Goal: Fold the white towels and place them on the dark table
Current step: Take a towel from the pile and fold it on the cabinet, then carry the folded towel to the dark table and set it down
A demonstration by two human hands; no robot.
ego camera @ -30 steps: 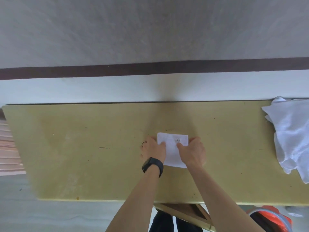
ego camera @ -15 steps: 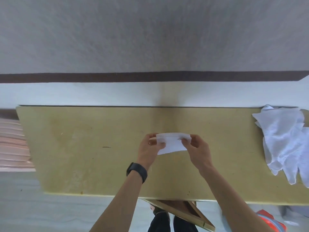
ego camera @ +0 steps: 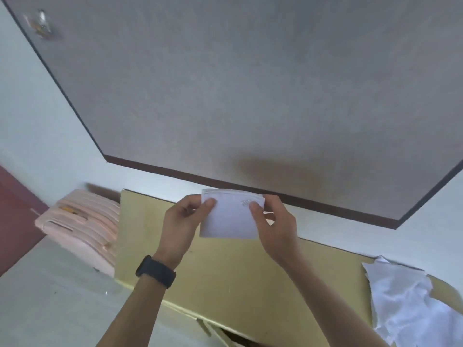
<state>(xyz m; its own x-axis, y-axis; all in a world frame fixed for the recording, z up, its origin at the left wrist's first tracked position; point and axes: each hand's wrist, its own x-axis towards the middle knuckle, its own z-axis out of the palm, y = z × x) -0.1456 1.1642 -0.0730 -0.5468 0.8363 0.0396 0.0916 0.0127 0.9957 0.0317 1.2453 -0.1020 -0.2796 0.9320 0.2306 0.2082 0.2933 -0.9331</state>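
Note:
A small folded white towel point(ego camera: 229, 220) hangs in the air between my two hands, above the far edge of the yellow table point(ego camera: 233, 279). My left hand point(ego camera: 179, 226) pinches its left edge with thumb on top. Its right edge is pinched by my right hand point(ego camera: 276, 227). Beyond the yellow table spreads the large dark table point(ego camera: 238, 96) with a brown rim. A heap of unfolded white towels point(ego camera: 411, 304) lies at the right end of the yellow table.
A pink ribbed rack point(ego camera: 82, 226) stands left of the yellow table. A small clear object point(ego camera: 40, 23) sits at the dark table's far left corner. A red-brown surface point(ego camera: 15, 216) is at the left edge. A black watch is on my left wrist.
Both hands have lifted the folded towel off the yellow table and carried it forward toward the dark table. The view has swung up and tilted.

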